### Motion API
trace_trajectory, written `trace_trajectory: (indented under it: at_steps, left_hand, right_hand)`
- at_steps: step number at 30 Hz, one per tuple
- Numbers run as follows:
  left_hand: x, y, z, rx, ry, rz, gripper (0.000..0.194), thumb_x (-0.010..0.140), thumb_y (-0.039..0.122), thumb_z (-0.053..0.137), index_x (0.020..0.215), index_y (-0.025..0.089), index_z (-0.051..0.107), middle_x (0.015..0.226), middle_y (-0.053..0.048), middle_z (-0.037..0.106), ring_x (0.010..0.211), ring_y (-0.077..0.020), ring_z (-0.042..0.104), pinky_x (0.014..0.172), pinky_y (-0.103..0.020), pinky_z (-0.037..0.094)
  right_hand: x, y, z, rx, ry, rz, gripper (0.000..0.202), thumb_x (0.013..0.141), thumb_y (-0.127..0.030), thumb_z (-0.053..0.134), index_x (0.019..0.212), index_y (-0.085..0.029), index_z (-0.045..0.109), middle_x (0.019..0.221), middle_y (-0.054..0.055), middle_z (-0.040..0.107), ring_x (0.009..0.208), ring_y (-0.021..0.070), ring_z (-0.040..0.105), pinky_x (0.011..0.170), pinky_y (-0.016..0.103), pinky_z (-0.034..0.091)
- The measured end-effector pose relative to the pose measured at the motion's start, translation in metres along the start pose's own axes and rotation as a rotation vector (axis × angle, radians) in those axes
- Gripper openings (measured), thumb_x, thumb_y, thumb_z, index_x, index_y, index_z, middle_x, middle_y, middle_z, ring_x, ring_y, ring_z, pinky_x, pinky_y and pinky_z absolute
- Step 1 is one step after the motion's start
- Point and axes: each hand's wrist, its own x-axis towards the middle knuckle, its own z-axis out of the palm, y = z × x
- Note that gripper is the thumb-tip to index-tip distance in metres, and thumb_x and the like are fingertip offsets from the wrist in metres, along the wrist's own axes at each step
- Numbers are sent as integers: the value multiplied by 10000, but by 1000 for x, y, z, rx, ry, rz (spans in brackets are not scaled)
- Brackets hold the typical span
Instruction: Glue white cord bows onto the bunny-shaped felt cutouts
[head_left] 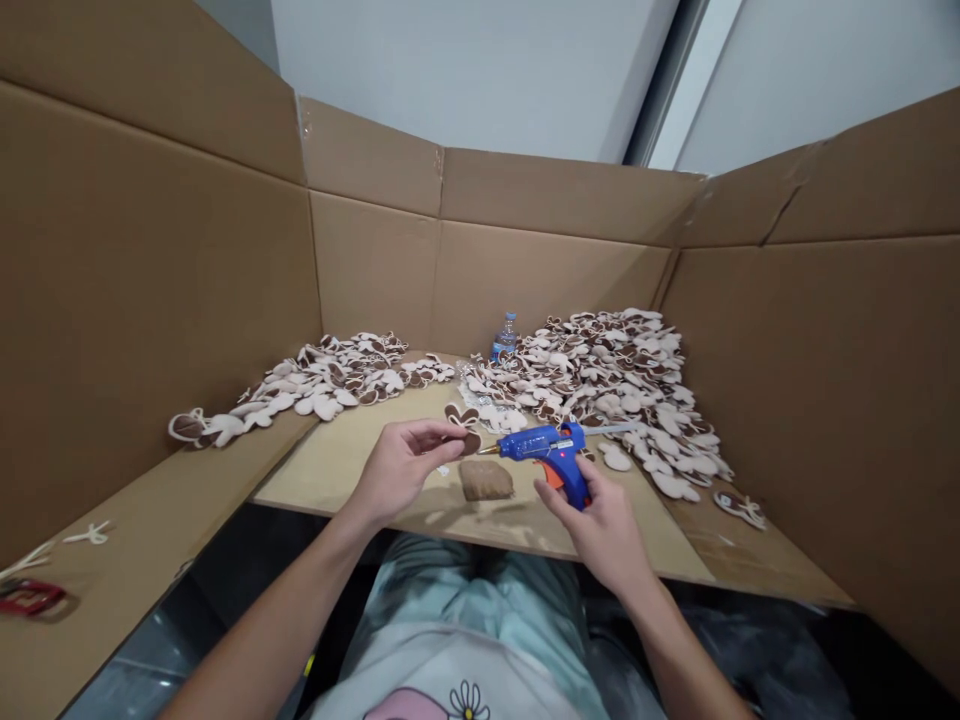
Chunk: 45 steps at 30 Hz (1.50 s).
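Pinched in the fingers of my left hand [409, 462] is a small brown fabric piece [471, 441] with a cream bow and rounded ears. My right hand [600, 518] grips the handle of a blue hot glue gun [534, 441] with an orange trigger. The gun's brass nozzle points left and sits close to the fabric piece; whether the tip touches it I cannot tell. A clear glue stick [611, 428] sticks out of the gun's rear. Under the gun lies a brown block-like pad [486, 481] on the board.
Cardboard walls [555, 205] surround the light wooden board [337, 470]. A large heap of white-and-brown fabric pieces [600, 365] rises at the right, a smaller pile [322, 375] at the left. A water bottle [505, 337] stands behind. A red object [30, 597] lies far left near a cream bow [88, 534].
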Motion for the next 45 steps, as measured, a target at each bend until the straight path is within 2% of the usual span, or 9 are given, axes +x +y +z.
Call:
trace_trajectory:
  at_steps: [5,11,33,45]
  left_hand:
    - [-5,5,3,34,-5,7,183,716,250,761,883,177,760,905,-59,782,837,-199,714,802,-329,557]
    - [-8,10,5,10,-18,-3,179,724,257,757,887,184,761,907,-55,778,834,-188,709,810,-319,548]
    - [-7,4,3,-68,-15,2,138,723,238,777,858,210,767,882,-25,774,820,-148,691,780,-250,526]
    - [-7,6,3,-61,-10,6,148,717,242,782,859,204,768,870,-30,773,802,-154,689,765,-256,528]
  right_hand:
    - [-1,-1,0,29,-15,-12,289,836,-466,602,831,-177,588,588,-42,505,506,108,413,490,217,344]
    - [-2,-3,-2,7,14,-45,294,842,-458,586,822,-165,602,582,-51,475,504,101,381,481,211,323]
    - [-7,-1,-3,-77,85,-82,247,862,-417,560,813,-178,597,531,-77,410,442,90,320,449,216,286]
    - [-6,-1,-3,-112,122,-98,245,868,-418,551,807,-184,592,531,-71,443,445,98,366,460,219,315]
